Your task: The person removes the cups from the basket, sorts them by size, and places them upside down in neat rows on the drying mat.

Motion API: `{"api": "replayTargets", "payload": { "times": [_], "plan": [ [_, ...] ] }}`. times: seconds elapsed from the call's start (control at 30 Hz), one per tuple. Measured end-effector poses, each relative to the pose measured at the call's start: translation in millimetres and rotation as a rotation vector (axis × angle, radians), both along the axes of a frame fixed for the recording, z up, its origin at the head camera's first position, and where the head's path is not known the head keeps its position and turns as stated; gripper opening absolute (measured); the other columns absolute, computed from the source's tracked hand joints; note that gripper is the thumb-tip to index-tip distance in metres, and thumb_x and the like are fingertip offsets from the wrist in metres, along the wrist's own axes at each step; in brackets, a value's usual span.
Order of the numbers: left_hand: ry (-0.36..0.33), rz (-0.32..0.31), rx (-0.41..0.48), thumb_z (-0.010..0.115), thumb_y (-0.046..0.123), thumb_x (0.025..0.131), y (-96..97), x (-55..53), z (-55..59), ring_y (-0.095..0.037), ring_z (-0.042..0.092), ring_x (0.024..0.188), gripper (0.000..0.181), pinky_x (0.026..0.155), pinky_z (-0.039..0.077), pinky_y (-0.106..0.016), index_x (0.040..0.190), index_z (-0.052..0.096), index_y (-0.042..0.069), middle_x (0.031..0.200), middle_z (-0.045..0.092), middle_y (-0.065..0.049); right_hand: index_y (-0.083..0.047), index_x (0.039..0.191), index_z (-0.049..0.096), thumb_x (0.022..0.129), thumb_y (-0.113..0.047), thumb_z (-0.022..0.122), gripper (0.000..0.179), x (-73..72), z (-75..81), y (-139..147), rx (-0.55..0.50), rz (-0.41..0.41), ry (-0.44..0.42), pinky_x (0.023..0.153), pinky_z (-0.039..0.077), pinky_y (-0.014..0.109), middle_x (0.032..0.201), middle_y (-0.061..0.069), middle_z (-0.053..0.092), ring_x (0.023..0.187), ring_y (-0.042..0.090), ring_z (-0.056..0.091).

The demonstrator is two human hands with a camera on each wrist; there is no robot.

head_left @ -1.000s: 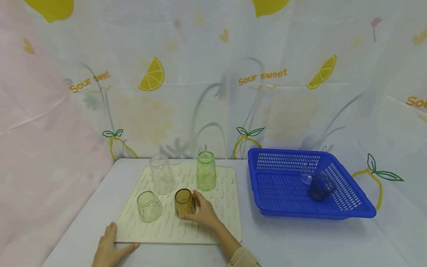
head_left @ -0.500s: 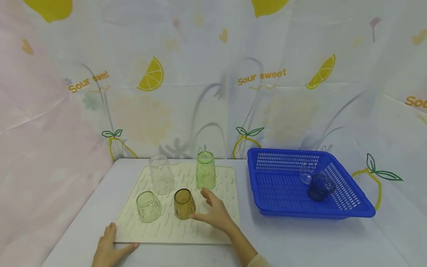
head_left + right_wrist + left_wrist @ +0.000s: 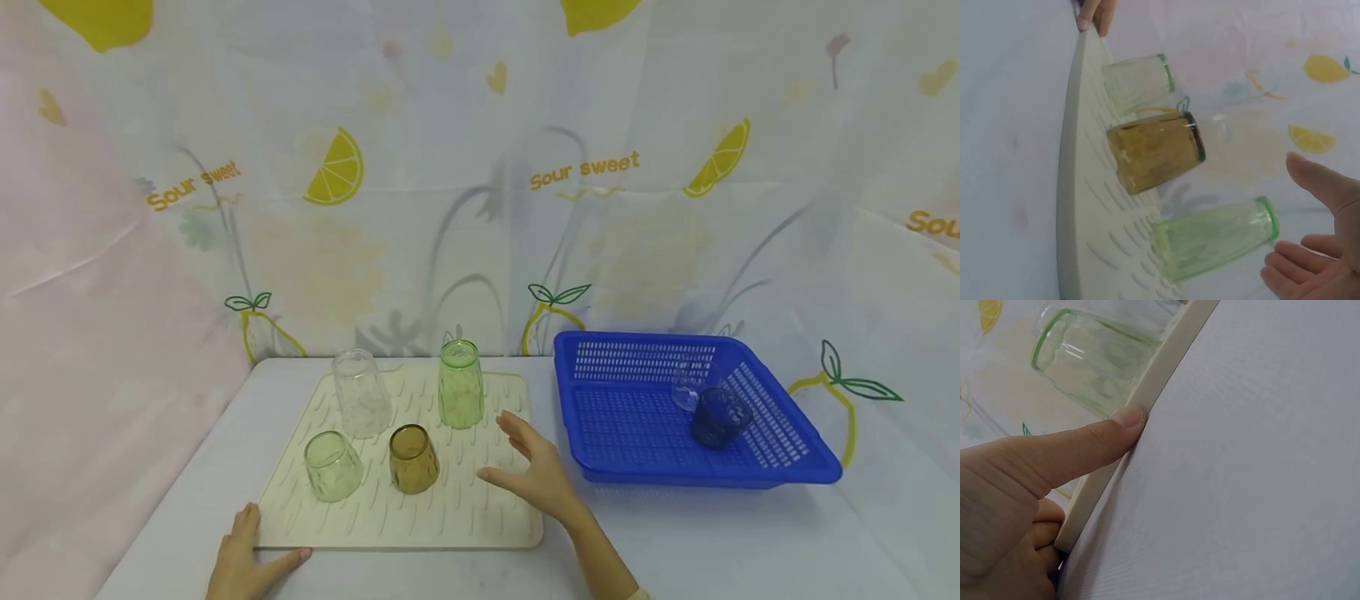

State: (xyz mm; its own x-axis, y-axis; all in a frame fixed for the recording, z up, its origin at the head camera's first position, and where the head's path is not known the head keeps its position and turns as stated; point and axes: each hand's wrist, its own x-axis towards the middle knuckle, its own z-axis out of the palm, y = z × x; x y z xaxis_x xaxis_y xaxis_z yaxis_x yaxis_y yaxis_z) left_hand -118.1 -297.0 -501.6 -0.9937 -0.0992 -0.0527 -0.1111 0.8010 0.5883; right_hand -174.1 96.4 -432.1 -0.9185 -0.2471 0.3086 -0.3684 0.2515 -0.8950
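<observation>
On the cream ridged drying mat stand an amber glass, a short pale-green glass, a tall clear glass and a tall green glass. Each has its narrower end up. My right hand hovers over the mat's right part, thumb and fingers spread apart, holding nothing; the tall green glass is nearest to it. At the mat's front left corner rests my left hand. Its thumb lies straight against the mat's front edge, and the other fingers touch the left side.
To the right on the white-covered table stands a blue plastic basket. A dark-looking glass and a clear glass lie in it. A lemon-print cloth hangs behind the table.
My right hand has let go of the amber glass and drawn away to the right. The amber glass stays standing on the mat. My left hand has kept its place at the corner.
</observation>
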Motion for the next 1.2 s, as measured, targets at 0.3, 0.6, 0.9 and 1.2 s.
{"api": "replayTargets", "payload": {
  "times": [0.3,0.6,0.9,1.2],
  "plan": [
    [0.037,-0.013,-0.010,0.077,0.034,0.074,1.3,1.1,0.5,-0.068,0.015,0.121,0.108,0.101,0.015,-0.073,0.134,0.011,-0.027,0.135,0.014,-0.051,0.009,0.133,0.045,0.074,-0.011,0.081,0.072,4.6,21.0,52.3,0.046,-0.208,0.171,0.103,0.040,0.041,0.131,0.023,0.053,0.124,0.036,0.048],
    [0.049,-0.005,0.002,0.078,0.033,0.073,1.3,0.6,-1.3,-0.067,0.015,0.122,0.108,0.102,0.011,-0.072,0.134,0.012,-0.027,0.135,0.014,-0.051,0.007,0.139,0.038,0.079,-0.010,0.076,0.072,7.2,26.2,112.6,0.099,-0.377,0.186,0.096,0.031,0.003,0.136,0.024,0.048,0.126,0.039,0.044],
    [0.085,-0.002,-0.042,0.080,0.034,0.071,1.5,3.1,-0.6,-0.067,0.025,0.116,0.106,0.097,0.024,-0.073,0.132,0.019,-0.027,0.133,0.021,-0.047,0.006,0.141,0.035,0.081,-0.012,0.075,0.075,14.0,20.2,152.5,0.164,-0.467,0.132,0.092,0.031,-0.002,0.136,0.026,0.046,0.126,0.039,0.044],
    [0.028,0.023,-0.014,0.080,0.032,0.072,3.7,2.9,2.8,-0.067,0.020,0.119,0.106,0.101,0.021,-0.071,0.134,0.017,-0.025,0.136,0.016,-0.048,0.008,0.142,0.030,0.082,-0.018,0.074,0.079,16.0,24.5,184.4,0.273,-0.549,0.083,0.095,0.031,0.002,0.137,0.032,0.042,0.123,0.050,0.041]
  ]
}}
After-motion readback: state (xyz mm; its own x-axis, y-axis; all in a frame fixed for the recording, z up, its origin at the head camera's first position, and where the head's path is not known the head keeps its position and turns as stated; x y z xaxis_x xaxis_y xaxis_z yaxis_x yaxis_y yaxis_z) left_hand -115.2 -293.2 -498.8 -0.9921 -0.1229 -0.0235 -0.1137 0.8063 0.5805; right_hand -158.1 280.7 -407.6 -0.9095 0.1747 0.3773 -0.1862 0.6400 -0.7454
